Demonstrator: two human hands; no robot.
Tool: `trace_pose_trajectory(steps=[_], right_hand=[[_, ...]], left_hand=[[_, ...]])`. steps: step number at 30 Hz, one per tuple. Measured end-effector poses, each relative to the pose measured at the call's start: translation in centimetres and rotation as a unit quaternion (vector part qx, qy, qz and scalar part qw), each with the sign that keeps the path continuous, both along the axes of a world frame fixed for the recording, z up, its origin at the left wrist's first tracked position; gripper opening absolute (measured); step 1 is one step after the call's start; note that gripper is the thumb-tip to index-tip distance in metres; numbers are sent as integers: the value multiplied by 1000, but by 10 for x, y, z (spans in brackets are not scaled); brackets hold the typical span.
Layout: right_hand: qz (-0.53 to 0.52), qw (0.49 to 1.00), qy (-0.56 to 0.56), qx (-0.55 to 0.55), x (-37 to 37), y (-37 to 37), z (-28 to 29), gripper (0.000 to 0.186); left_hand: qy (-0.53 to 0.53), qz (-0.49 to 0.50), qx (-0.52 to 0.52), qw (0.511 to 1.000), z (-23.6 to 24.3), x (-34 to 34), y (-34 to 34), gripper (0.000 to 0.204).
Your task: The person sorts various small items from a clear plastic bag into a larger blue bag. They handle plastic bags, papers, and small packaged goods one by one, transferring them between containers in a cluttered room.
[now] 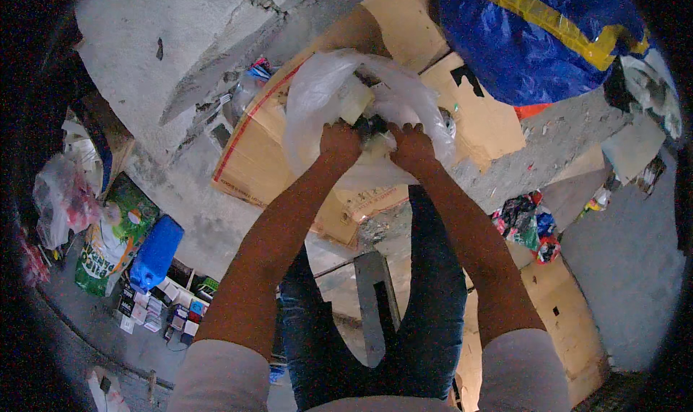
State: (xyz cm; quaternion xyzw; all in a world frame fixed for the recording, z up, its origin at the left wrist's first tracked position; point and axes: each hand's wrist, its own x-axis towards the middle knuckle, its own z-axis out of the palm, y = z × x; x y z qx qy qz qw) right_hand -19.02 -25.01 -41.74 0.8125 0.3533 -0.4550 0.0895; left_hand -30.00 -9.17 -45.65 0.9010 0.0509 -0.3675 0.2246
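A translucent white plastic bag (310,116) lies wide-mouthed in front of me on flattened cardboard. Both my hands reach into its mouth. My left hand (340,145) has its fingers curled, close to a small dark object (371,127) in the middle of the bag. From the other side my right hand (413,149) bends its fingers beside the same object. What each hand grips is too small and blurred to make out. Just beyond my left fingers, a pale yellowish piece (354,101) shows inside the bag.
Brown cardboard (253,152) lies under the bag, with another cardboard piece (480,123) to its right. A big blue sack (534,36) with a yellow band is at the far right. Crumpled wrappers (525,224) lie right. Small boxes (148,311) and a blue bundle (157,252) stand left.
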Motion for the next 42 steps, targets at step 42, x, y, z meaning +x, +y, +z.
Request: trace_pose_trajectory(steps=[42], right_hand=[[-188,794,-359,454,386,65,358,60]], left_hand=[[-398,323,-368,776,456,153,85,30]])
